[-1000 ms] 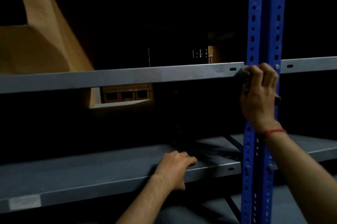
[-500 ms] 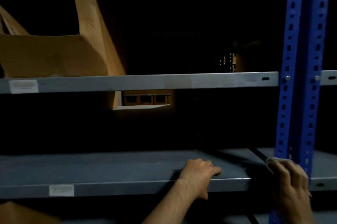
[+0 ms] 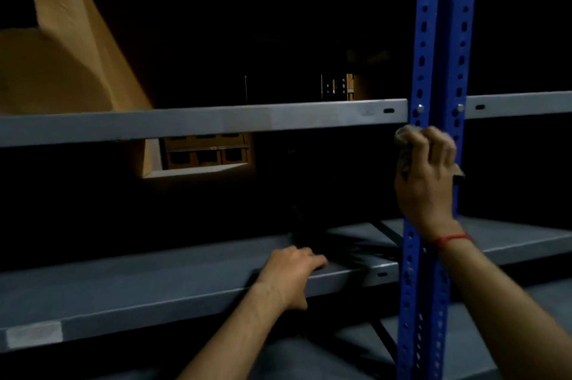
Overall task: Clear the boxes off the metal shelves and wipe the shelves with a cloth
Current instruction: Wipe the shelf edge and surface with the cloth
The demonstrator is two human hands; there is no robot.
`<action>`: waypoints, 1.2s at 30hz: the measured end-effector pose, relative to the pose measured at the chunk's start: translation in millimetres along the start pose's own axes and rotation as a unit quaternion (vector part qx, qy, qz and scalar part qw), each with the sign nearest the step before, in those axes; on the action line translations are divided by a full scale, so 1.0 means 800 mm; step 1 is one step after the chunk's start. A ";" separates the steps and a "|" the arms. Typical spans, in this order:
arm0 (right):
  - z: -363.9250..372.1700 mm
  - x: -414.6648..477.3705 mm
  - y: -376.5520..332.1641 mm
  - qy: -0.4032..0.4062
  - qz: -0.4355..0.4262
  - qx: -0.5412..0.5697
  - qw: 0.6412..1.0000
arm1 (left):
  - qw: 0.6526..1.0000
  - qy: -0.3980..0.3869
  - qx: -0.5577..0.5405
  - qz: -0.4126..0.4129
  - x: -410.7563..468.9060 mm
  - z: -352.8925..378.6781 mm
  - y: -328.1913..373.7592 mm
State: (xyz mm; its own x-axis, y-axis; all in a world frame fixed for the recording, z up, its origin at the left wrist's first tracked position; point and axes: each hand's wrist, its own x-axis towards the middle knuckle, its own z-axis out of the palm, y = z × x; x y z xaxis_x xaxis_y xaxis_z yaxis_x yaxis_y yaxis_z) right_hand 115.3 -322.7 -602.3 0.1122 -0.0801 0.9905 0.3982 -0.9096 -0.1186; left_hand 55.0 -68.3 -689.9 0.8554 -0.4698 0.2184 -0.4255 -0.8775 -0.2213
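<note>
Right hand point(image 3: 425, 176) curled tight around a crumpled pale cloth point(image 3: 404, 144), pressed against the blue perforated metal upright point(image 3: 439, 70) just under the front edge of the grey metal upper shelf point(image 3: 216, 121); thin red thread band point(image 3: 453, 238) at that wrist. Left hand point(image 3: 292, 271) palm down, fingers loosely bent, resting over the front edge of the grey metal lower shelf point(image 3: 139, 286), holding nothing. White label patch point(image 3: 34, 334) near the left end of that front edge. Brown cardboard box point(image 3: 55, 51) with a raised flap on the upper shelf at its left end. Dark background beyond, with a small lit opening showing more brown shelving, too dim to make out.
</note>
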 end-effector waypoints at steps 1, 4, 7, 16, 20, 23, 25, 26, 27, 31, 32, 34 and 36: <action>0.002 -0.026 -0.002 -0.010 0.002 -0.001 1.000 | 1.000 0.009 0.005 -0.001 -0.001 -0.002 -0.004; -0.008 -0.146 0.002 -0.070 0.027 -0.001 0.997 | 1.000 0.018 -0.002 -0.002 -0.003 0.006 -0.003; -0.019 -0.245 -0.008 -0.142 0.068 0.011 0.988 | 1.000 0.020 0.006 -0.003 -0.004 0.006 -0.001; 0.011 -0.279 -0.181 -0.177 0.153 0.120 0.965 | 0.999 0.021 -0.029 -0.028 -0.022 0.017 -0.001; 0.012 -0.274 -0.159 -0.212 -0.059 0.092 0.971 | 0.992 0.071 -0.053 -0.085 -0.072 0.031 -0.035; -0.001 -0.255 -0.074 -0.230 -0.020 0.003 0.973 | 0.982 0.131 0.017 -0.132 -0.112 0.044 -0.079; -0.010 -0.240 -0.044 -0.202 0.081 -0.033 0.975 | 0.976 0.129 0.040 -0.171 -0.136 0.047 -0.101; -0.009 -0.239 -0.046 -0.190 0.118 -0.035 0.974 | 0.973 0.123 0.047 -0.189 -0.146 0.049 -0.109; -0.006 -0.242 -0.055 -0.178 0.143 -0.025 0.973 | 0.970 0.122 0.051 -0.205 -0.154 0.051 -0.114; 0.014 -0.258 -0.139 -0.150 0.180 0.042 0.971 | 0.961 0.130 0.044 -0.240 -0.164 0.050 -0.116; 0.019 -0.265 -0.168 -0.149 0.169 0.058 0.973 | 0.960 0.129 0.038 -0.245 -0.162 0.047 -0.113; 0.028 -0.274 -0.232 -0.153 0.121 0.097 0.976 | 0.958 0.125 0.036 -0.256 -0.159 0.042 -0.109; 0.034 -0.281 -0.292 -0.179 0.050 0.136 0.973 | 0.956 0.128 0.029 -0.264 -0.161 0.043 -0.109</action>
State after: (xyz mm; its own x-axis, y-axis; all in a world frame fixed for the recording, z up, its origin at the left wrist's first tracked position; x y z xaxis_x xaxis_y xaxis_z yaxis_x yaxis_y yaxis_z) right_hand 22.0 -80.8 -799.2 0.4527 0.0294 0.8912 0.5900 -0.7593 -0.2746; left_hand -8.0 71.9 -731.6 0.8432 0.0231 0.5371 0.0693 -0.9954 -0.0660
